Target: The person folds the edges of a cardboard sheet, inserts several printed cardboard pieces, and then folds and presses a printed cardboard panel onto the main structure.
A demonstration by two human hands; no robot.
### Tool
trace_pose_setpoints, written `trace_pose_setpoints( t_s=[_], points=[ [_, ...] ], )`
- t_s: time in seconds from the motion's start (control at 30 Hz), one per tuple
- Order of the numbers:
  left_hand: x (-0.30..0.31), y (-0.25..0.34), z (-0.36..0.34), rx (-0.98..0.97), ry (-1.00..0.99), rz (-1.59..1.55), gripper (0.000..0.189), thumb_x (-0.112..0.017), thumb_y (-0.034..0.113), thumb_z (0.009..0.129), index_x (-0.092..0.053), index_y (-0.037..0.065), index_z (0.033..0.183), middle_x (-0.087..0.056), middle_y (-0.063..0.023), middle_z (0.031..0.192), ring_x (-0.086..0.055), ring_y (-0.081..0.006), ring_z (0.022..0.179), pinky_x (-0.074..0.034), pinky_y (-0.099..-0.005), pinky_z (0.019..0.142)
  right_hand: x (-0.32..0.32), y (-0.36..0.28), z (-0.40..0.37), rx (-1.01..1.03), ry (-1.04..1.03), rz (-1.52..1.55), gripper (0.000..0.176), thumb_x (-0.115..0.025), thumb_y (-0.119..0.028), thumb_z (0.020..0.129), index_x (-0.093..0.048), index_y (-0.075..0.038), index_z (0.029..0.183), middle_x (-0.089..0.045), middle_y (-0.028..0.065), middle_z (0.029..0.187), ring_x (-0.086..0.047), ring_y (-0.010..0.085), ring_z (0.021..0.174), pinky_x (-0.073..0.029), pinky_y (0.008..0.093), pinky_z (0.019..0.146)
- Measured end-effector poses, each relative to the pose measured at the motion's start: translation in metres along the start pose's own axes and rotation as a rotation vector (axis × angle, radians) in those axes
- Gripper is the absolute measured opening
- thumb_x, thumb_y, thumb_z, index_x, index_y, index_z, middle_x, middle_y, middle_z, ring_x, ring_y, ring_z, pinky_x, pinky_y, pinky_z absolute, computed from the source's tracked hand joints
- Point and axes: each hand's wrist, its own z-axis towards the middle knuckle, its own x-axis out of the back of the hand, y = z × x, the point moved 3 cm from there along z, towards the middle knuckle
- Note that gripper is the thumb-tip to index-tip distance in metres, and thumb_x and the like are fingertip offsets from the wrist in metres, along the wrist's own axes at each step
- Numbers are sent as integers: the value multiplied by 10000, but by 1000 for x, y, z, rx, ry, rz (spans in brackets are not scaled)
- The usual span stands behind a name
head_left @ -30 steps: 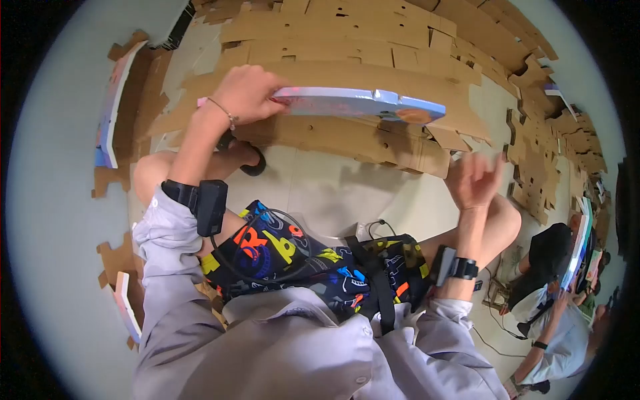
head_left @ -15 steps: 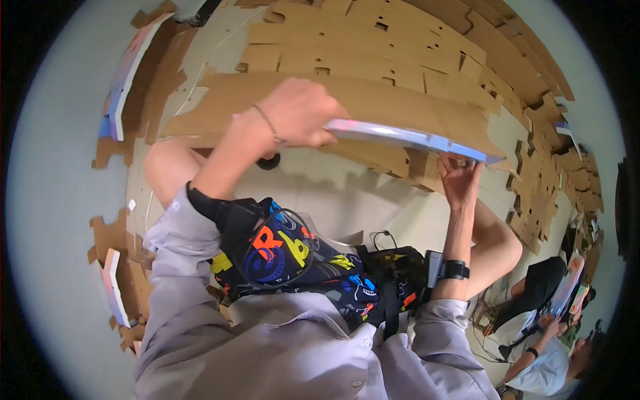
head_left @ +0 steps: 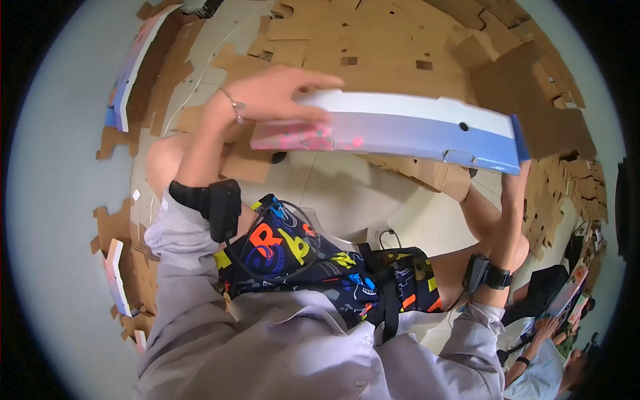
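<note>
A printed cardboard box (head_left: 400,137), fading from pink at the left to blue at the right, is held up in front of me, its folded wall facing me. My left hand (head_left: 277,97) grips the box's pink end, thumb over the printed face and index finger reaching along the top. At the blue end, my right hand (head_left: 521,170) holds the corner from below and behind; most of its fingers are hidden. Brown unprinted cardboard (head_left: 520,83) rises behind the right end.
Flat brown cardboard sheets (head_left: 387,40) with cut holes cover the floor ahead. Printed boxes (head_left: 137,67) stand at the left, by the wall. At the lower right, another person (head_left: 537,367) handles a printed box (head_left: 567,293). A thin cable (head_left: 193,87) runs across the tiles.
The box has tipped so that its printed side wall now faces me. Both hands have moved outward with it, the right one farther right, and brown flaps behind have lifted.
</note>
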Motion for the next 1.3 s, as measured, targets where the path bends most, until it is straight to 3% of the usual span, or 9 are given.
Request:
trace_pose_setpoints(
  t_s=[0.2,0.43,0.53,0.67,0.77,0.87,0.97,1.1,1.3],
  points=[
    [42,-80,-18,627,61,291,719,-601,543,814,-429,123,1372,-543,-183,1269,-533,-257,1153,-445,-354,926,34,-20,-49,30,114,-30,412,-673,-186,820,-536,-27,1175,-594,87,1057,-576,194,980,-448,325,846],
    [-62,-196,27,575,222,-263,747,-607,589,782,-485,74,1309,-522,-202,1278,-516,-294,1172,-452,-360,898,45,-13,-66,1,181,-35,522,-718,-173,786,-497,0,1226,-572,112,1124,-561,214,1025,-442,347,885],
    [-109,-251,32,556,432,-66,753,-620,576,773,-474,71,1312,-466,-219,1322,-479,-334,1198,-415,-368,952,43,-13,-45,-9,183,15,570,-737,-168,772,-481,12,1247,-562,123,1153,-554,223,1044,-440,356,901],
    [-126,-257,23,815,674,26,675,-642,529,770,-539,50,1235,-512,-262,1216,-490,-371,1157,-346,-394,1027,36,-20,-47,-35,203,57,598,-749,-176,755,-476,12,1252,-561,132,1164,-566,213,1041,-468,336,861],
    [-116,-267,21,848,628,-46,582,-637,517,793,-590,31,1109,-599,-176,1039,-583,-267,973,-450,-345,864,38,-23,-44,47,189,72,560,-746,-169,758,-504,17,1228,-584,125,1134,-583,201,1008,-473,322,847],
    [-77,-187,18,907,280,-394,507,-604,523,833,-591,40,986,-590,-48,858,-557,-131,752,-437,-250,631,38,-33,-47,113,145,31,473,-742,-157,762,-567,23,1163,-623,109,1074,-600,189,966,-467,307,844],
    [-56,-137,18,679,162,-586,476,-568,521,868,-565,59,984,-515,22,746,-467,-63,662,-361,-206,553,41,-28,-47,148,150,-46,368,-741,-132,757,-634,24,1073,-659,91,1010,-607,167,924,-451,283,839],
    [-56,-45,21,287,-152,-1013,612,-610,372,877,-414,33,1347,-509,-30,912,-529,-135,831,-441,-230,783,43,-24,-50,118,152,-64,359,-752,-125,743,-642,29,1049,-660,86,994,-601,163,906,-443,283,835],
    [-88,-41,56,64,-134,-29,917,-791,302,674,-314,162,1445,-415,-95,1143,-484,-232,1050,-416,-318,923,46,-6,-47,102,148,-111,360,-747,-124,748,-638,40,1049,-657,81,984,-596,163,895,-448,285,819]
  ],
)
